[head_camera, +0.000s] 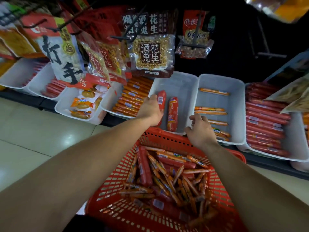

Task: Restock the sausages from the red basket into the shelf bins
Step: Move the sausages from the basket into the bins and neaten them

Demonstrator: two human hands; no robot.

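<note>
A row of white shelf bins (222,81) is running across the middle of the frame, and they are sitting at very different levels of fill. The bin at the far right (294,148) is carrying a dense stack of long red sausages, and the bin left of centre (107,106) is holding a tidy pile of orange ones. The two bins at centre are looking sparse by comparison: the centre bin (184,84) is holding only two thick red sausages, and the bin right of centre is holding a handful of thin orange sticks (211,109) lying well apart.

The red basket (115,174) is filling the lower middle of the frame, just in front of those two bins, and it is carrying a deep jumble of loose sausages (167,178), thick red ones mixed with thin orange ones. Judging by that heap, most of the restocking is waiting to be done.

The left hand (151,108) is reaching into the centre bin and is closing around one thick red sausage (161,98) at the bin's left side; a second thick sausage (172,113) is lying just beside it. The right hand (201,129) is hanging over the near rim between the two centre bins, fingers curled loosely and holding nothing that shows.
</note>
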